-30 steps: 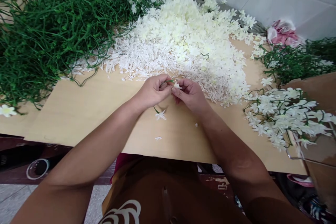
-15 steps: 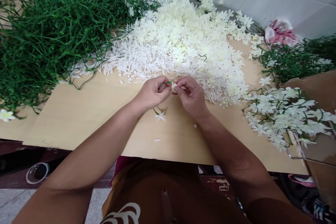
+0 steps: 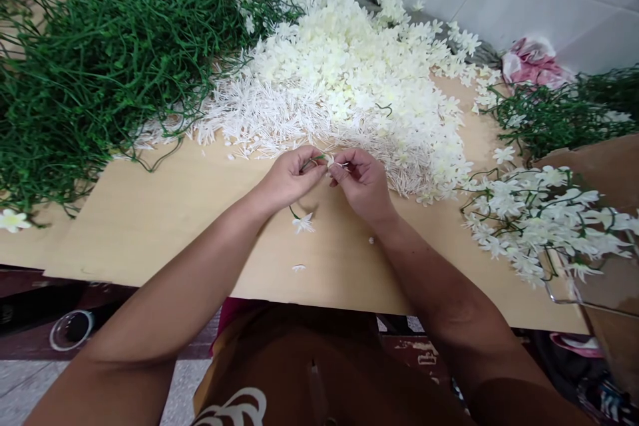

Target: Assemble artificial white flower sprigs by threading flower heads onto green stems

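My left hand is closed on a green plastic flower stem, pinched between thumb and fingers. From below that hand hangs another branch of the stem, tipped with a white artificial flower. Fingertip to fingertip with it, my right hand is closed on a small white flower at the stem's end; the fingers hide most of it. Just beyond both hands lies a heap of thin white flower pieces, merging into a mound of cream-white blossoms.
A large pile of green stems covers the left side. Finished white flower sprays lie at the right, beside a cardboard box. A pink-and-white cloth rests by the tiled wall. Cardboard covers the table.
Both hands stay at nearly the same place. The fingers of my right hand have shifted slightly, and white petals now show between them. The hanging flower has swung a little to the left.
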Motion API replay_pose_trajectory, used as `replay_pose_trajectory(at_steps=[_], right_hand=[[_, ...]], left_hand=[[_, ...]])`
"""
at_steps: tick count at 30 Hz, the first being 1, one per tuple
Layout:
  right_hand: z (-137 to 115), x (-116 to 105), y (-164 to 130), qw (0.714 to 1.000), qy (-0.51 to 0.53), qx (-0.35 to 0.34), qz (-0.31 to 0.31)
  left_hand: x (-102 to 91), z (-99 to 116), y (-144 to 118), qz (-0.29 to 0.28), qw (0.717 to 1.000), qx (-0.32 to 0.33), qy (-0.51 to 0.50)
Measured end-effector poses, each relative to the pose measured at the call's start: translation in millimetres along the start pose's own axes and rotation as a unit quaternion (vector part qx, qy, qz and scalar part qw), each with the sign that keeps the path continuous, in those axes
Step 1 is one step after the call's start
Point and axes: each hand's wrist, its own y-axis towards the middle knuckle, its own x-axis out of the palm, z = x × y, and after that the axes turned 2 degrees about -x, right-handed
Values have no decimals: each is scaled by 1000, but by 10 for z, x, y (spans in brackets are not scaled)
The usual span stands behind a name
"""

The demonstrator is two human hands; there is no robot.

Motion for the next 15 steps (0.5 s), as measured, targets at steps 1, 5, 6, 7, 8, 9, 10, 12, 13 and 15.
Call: replay_pose_trajectory(at_steps=[1, 5, 6, 7, 8, 9, 10, 12, 13, 15], right_hand=[[-20, -11, 1, 1000, 0, -4, 9], [-78, -45, 2, 999, -3, -18, 47], [-79, -46, -1, 998, -6, -27, 50], [-73, -44, -4, 998, -12, -39, 49], [-63, -41, -8, 997, -19, -52, 47], [-50, -36, -13, 997, -25, -63, 43], [-37, -32, -17, 996, -32, -72, 40], [-16, -30, -24, 995, -43, -80, 41], [-11, -31, -26, 995, -48, -81, 45], [-9, -37, -27, 993, -59, -82, 55]], left_hand=[[-11, 8, -10, -7, 1000, 4, 2], [-34, 32, -37, -34, 999, 2, -6], [-31, 32, -37, -36, 999, 2, -3], [-25, 31, -35, -38, 999, 3, 4], [-18, 28, -32, -41, 999, 3, 12], [-11, 25, -27, -41, 999, 5, 19], [-4, 22, -22, -40, 999, 7, 24], [3, 14, -13, -30, 999, 9, 28], [5, 9, -10, -22, 999, 7, 27], [5, 1, -6, -5, 1000, 3, 20]])
